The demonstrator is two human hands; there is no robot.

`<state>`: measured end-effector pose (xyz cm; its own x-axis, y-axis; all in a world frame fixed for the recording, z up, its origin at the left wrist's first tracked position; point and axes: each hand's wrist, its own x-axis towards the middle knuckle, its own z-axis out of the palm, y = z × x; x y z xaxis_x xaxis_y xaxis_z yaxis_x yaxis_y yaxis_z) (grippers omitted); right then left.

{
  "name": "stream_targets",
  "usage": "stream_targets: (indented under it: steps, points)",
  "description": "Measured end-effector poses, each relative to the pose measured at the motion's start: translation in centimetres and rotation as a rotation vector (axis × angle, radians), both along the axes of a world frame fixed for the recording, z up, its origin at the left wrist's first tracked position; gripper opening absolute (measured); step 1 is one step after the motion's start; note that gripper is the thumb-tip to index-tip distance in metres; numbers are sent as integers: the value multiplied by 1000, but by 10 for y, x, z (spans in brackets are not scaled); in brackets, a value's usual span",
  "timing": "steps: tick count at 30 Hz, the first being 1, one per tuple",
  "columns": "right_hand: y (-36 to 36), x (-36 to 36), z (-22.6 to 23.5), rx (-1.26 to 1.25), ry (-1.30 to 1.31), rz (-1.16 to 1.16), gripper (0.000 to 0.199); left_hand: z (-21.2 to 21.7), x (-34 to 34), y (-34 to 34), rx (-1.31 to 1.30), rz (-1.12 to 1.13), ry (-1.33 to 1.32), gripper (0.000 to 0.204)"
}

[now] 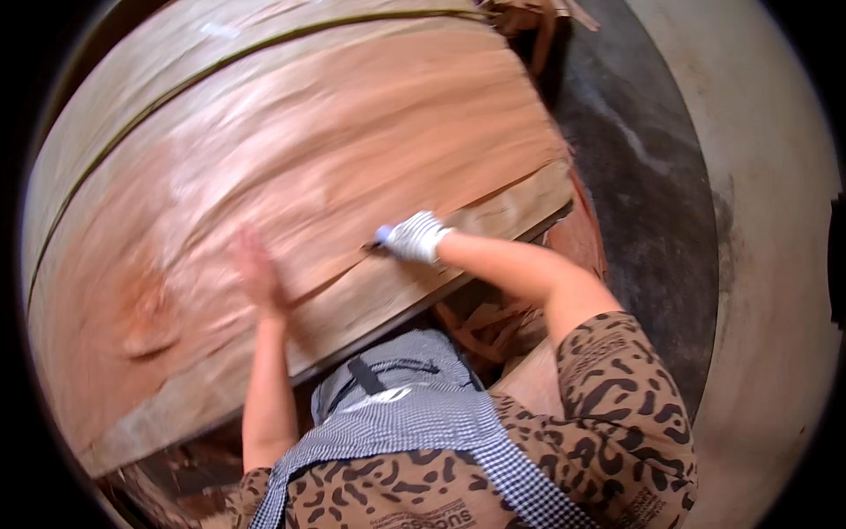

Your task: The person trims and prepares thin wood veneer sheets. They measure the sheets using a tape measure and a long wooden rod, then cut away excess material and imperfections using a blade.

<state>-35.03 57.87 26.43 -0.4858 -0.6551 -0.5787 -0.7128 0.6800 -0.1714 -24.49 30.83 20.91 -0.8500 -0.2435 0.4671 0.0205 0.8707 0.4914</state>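
Observation:
A large reddish, wrinkled wood veneer sheet (379, 123) covers most of the work surface in front of me. Along its near edge runs a paler strip of veneer (520, 196), which lies beneath it. My left hand (258, 269), bare and a little blurred, rests flat on the reddish sheet with its fingers stretched out. My right hand (418, 236), in a white striped glove, is closed around a small blue-handled tool (382, 235). The tool's dark end meets the veneer at the sheet's near edge; its exact kind is too blurred to tell.
A long, thin dark strip (264, 40) curves across the far side of the veneer. Torn veneer scraps (493, 328) lie below the near edge, and more scraps (526, 16) sit at the far right corner. Dark floor (652, 185) stretches along the right.

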Motion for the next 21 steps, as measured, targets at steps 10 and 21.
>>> stream_targets:
  steps: [10,21]
  points:
    - [156,-86,-14,-72,-31,16,18,2,-56,157,-156,-9,-423,41]
    - [577,-208,-14,621,235,-613,50,3,-50,155,-195,75,-437,42]
